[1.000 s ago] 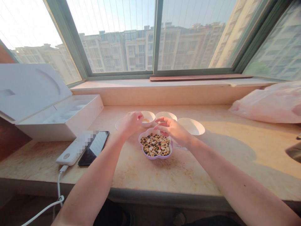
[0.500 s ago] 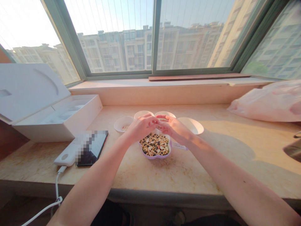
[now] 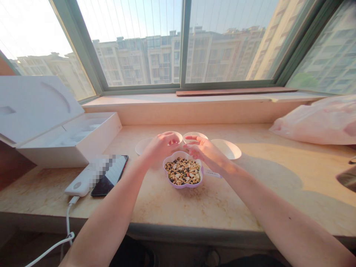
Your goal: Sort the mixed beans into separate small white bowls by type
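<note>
My left hand [image 3: 161, 148] curves downward over a small white bowl [image 3: 178, 135], its fingertips at the bowl's rim; whether it pinches anything, I cannot tell. My right hand [image 3: 201, 151] has its fingers spread just above the back rim of a lilac scalloped dish [image 3: 183, 185] heaped with mixed beans and seeds. Its fingertips are close to a second small white bowl [image 3: 195, 135]. A shallow white dish [image 3: 142, 146] sits behind my left hand, and a larger white bowl [image 3: 226, 149] stands to the right of my right hand.
The bowls stand on a marble windowsill [image 3: 155, 211]. To the left lie an open white box [image 3: 94, 142], a white power bank [image 3: 78, 184] with a cable, and a black smartphone [image 3: 109, 180]. A pink plastic bag [image 3: 314, 122] rests at the right.
My hands have moved apart from their position together above the lilac dish. The left hand is now over the small white bowl, and the right hand has drawn back slightly to the right.
</note>
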Action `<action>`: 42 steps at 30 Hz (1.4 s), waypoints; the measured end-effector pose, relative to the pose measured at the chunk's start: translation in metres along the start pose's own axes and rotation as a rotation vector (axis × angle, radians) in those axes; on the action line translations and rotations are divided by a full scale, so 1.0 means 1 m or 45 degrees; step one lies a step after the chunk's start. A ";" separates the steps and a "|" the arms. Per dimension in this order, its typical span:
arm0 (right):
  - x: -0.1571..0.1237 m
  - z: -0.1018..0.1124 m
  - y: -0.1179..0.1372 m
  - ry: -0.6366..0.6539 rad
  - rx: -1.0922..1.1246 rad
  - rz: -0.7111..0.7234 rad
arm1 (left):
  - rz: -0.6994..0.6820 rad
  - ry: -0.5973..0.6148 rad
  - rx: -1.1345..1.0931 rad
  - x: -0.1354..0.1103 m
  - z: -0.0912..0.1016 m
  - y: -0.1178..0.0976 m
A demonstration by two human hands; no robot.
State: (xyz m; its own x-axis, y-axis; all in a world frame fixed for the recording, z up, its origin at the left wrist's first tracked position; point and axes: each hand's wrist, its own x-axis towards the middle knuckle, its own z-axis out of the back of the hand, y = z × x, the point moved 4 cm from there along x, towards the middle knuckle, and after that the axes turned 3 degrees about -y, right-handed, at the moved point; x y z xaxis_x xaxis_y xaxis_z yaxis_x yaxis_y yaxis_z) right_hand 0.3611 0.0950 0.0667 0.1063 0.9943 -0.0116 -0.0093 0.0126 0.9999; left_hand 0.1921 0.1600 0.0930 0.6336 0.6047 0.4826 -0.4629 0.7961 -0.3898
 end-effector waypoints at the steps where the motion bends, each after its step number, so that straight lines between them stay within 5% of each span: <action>1: 0.000 0.001 0.001 -0.018 -0.026 0.015 | 0.047 0.030 0.028 0.000 0.006 0.007; 8: 0.005 0.003 -0.005 -0.009 -0.085 0.073 | 0.461 0.284 0.297 -0.005 0.025 0.063; 14: 0.004 0.001 -0.002 -0.051 -0.127 0.098 | 0.554 0.294 0.185 -0.007 0.019 0.075; 20: 0.005 0.002 -0.002 -0.055 -0.190 0.108 | 0.598 0.158 -0.063 -0.004 0.008 0.071; 25: 0.002 0.000 0.000 0.051 -0.627 0.251 | 0.324 -0.092 0.188 0.005 -0.007 0.047; 29: -0.004 -0.009 -0.002 0.293 -1.094 0.435 | 0.214 0.063 0.419 0.006 -0.019 0.029; 33: -0.013 -0.023 -0.005 0.569 -1.284 0.608 | 0.231 0.007 0.470 0.005 -0.015 0.021; 42: -0.015 -0.033 -0.014 0.581 -1.338 0.711 | 0.164 -0.022 0.306 -0.002 -0.013 0.008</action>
State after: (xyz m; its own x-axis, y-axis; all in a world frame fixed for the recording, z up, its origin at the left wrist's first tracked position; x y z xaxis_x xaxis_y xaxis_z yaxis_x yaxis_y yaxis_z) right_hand 0.3270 0.0829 0.0521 -0.5144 0.8352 0.1946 -0.7441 -0.5475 0.3828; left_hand 0.1956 0.1652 0.0787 0.5504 0.7001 0.4550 -0.6741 0.6941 -0.2526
